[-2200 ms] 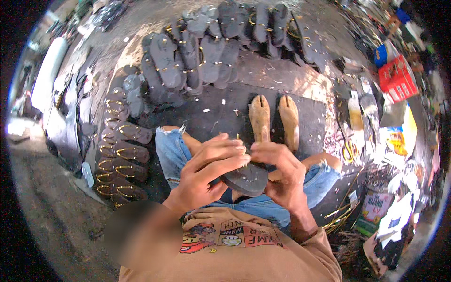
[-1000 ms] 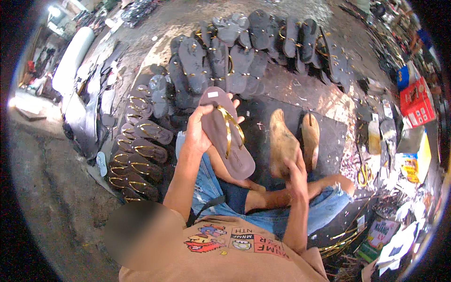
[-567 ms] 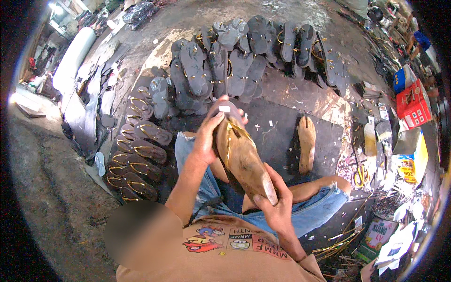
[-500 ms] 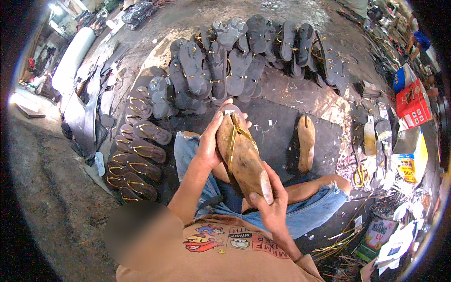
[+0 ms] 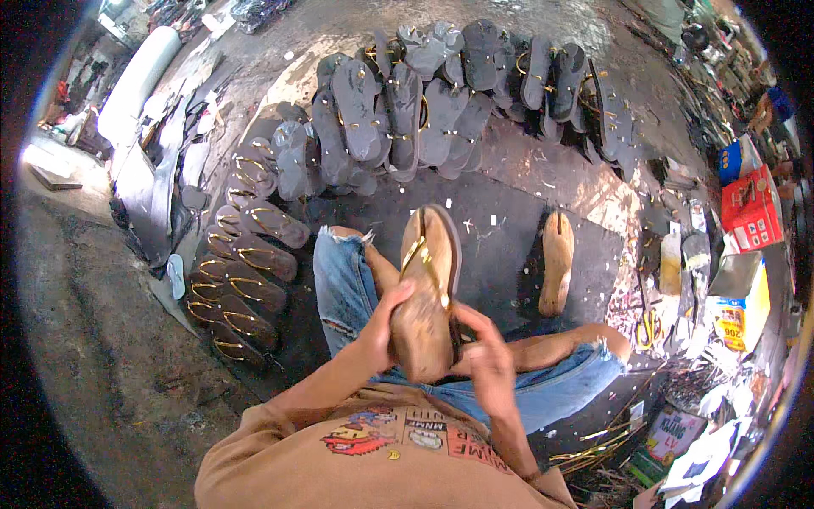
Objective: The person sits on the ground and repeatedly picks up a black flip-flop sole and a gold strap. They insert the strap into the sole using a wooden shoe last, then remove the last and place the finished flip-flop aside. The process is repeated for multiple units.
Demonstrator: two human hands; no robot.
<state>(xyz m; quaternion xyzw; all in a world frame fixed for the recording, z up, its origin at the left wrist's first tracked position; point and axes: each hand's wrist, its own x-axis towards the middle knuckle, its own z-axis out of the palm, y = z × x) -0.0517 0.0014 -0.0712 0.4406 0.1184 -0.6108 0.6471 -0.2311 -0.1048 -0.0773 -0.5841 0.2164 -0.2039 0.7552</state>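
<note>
Over my lap I hold a worn wooden shoe last, its slotted toe end pointing away from me. A thin gold flip-flop strap crosses it, and a dark sole lies against its underside. My left hand is closed round the last's left side, thumb on top near the strap. At the right edge, my right hand grips the flip-flop, its index finger by the strap's end; its other fingertips are partly hidden. A second wooden last lies on the dark mat to the right.
Many grey soles with gold straps lie in an arc ahead. Finished-looking dark flip-flops are stacked at left. On the right stand a red box, a tin, scissors and scraps. A white roll lies far left.
The last has turned more upright and come closer to me. My left hand has slid from the toe end down to its heel half; my right hand has shifted from the heel to the right edge.
</note>
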